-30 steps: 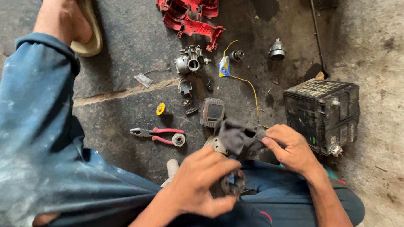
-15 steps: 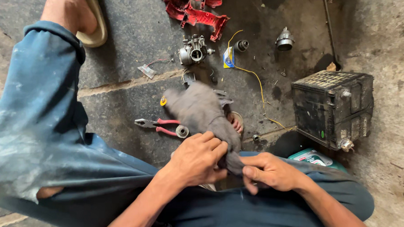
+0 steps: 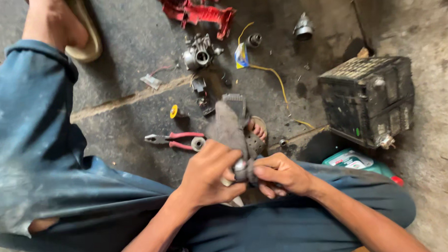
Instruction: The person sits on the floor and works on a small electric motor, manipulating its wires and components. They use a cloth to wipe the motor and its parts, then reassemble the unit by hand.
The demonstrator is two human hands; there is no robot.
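Observation:
My left hand [image 3: 211, 173] and my right hand [image 3: 281, 174] meet over my lap, both closed around a small grey metal part [image 3: 240, 168] wrapped in a dirty grey rag [image 3: 229, 128]. The rag hangs up and away from my fingers toward the floor. Only a rounded bit of the part shows between my thumbs; the rest is hidden by cloth and fingers. My blue-trousered legs [image 3: 46, 162] frame the spot.
On the concrete floor lie red-handled pliers [image 3: 172, 139], a carburettor [image 3: 197, 55], red plastic pieces [image 3: 200, 10], a yellow wire [image 3: 274, 77], a small yellow cap [image 3: 174, 112] and a black battery box [image 3: 369, 101]. A green bottle [image 3: 357, 161] rests by my right knee. My sandalled foot [image 3: 256, 135] sits below the rag.
The rag has been gathered from a spread bundle into a tighter wrap. My right hand moved from the right side in to meet the left at my lap.

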